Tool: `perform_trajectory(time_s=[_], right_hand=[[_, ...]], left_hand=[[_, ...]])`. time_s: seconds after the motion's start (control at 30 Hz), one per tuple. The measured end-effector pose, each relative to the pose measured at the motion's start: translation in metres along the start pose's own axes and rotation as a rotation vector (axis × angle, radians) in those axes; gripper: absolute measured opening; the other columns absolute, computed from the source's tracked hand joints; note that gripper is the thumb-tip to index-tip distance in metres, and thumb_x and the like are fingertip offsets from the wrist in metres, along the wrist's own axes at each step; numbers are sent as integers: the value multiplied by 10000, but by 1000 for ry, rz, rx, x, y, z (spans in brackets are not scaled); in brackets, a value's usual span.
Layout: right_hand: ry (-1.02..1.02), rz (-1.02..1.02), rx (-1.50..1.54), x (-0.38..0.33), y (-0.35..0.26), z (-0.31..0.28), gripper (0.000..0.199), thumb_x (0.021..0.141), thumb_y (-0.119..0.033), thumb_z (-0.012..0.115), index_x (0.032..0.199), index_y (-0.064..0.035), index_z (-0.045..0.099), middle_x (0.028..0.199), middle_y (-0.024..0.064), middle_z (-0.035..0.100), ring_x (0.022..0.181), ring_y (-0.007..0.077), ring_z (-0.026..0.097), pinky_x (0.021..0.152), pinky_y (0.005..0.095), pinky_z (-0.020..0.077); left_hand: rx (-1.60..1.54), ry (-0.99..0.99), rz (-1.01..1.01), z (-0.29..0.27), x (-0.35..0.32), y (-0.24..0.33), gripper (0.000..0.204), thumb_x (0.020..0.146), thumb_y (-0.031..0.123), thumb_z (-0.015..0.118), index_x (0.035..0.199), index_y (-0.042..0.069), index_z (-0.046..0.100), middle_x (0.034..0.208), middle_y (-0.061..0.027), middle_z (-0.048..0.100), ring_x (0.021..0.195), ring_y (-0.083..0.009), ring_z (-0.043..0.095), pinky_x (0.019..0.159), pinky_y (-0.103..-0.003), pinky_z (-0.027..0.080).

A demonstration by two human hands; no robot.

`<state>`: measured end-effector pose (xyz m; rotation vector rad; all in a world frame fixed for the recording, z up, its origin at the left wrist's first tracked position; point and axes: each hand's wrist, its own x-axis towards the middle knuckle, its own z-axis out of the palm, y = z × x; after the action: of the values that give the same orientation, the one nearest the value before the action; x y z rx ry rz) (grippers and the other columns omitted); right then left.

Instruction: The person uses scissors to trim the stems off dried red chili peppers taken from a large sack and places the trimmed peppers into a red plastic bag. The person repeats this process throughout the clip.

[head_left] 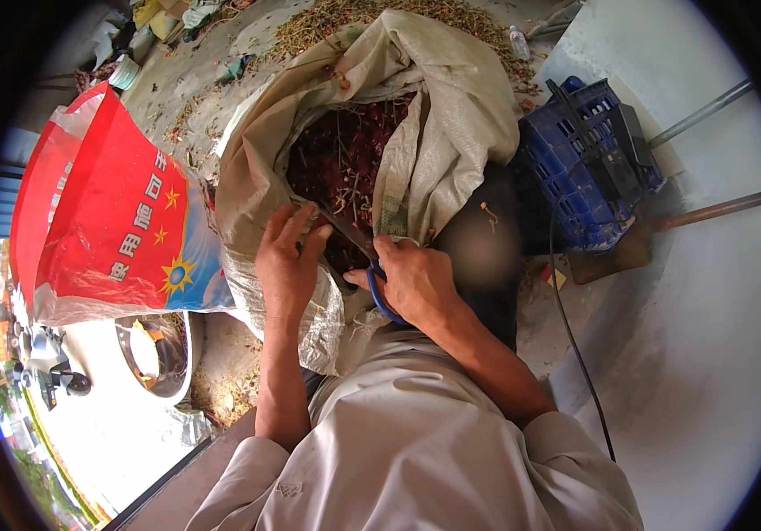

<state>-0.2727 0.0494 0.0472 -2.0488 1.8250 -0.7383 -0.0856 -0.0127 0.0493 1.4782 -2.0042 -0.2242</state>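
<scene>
In front of me stands a large whitish woven sack (460,97) with its rim rolled down. Dark red dried pods (345,155), looking like chillies, lie inside among thin pale stems. My right hand (416,279) is closed round the blue handles of a pair of scissors (356,235), whose dark blades point up and left over the sack's near side. Close to the blade tips, my left hand (290,257) has its fingers drawn together; what they pinch, if anything, is too small to make out.
A red and blue printed bag (115,212) stands at the left, beside a round tub (159,354). To the right, a blue plastic crate (575,159) leans near metal rods and a black cable (575,354). Stem litter (310,31) covers the floor behind the sack, near a clear bottle (519,42).
</scene>
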Motion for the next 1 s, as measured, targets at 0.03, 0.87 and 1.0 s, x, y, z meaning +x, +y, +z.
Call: perform_trajectory(time_s=[0.03,0.87,1.0], right_hand=[[2,-3,20,-1,0,2,505,781,-509,748,894,-39,602,636,138,626,549,325,639,489,399,500],[60,113,2142,-19,28,-4,813,884,-724,470,1387,-90,400,988,98,552,857,185,555,787,374,481],[-9,272,2206,-27,31,3,888,826,-768,504,1410,-112,371,1195,120,557,1136,260,527,1034,522,387]], left_hand=[[-120,-89,-74,-2,1,2,303,927,156,647,1211,48,641,998,-105,685,849,-206,642,780,-314,503],[-579,-173,-557,66,36,-47,203,888,157,655,1040,23,632,820,-26,624,670,-88,532,589,-232,410],[-284,-51,-378,112,85,-104,290,796,173,730,998,-5,624,812,-75,649,744,-224,610,696,-346,486]])
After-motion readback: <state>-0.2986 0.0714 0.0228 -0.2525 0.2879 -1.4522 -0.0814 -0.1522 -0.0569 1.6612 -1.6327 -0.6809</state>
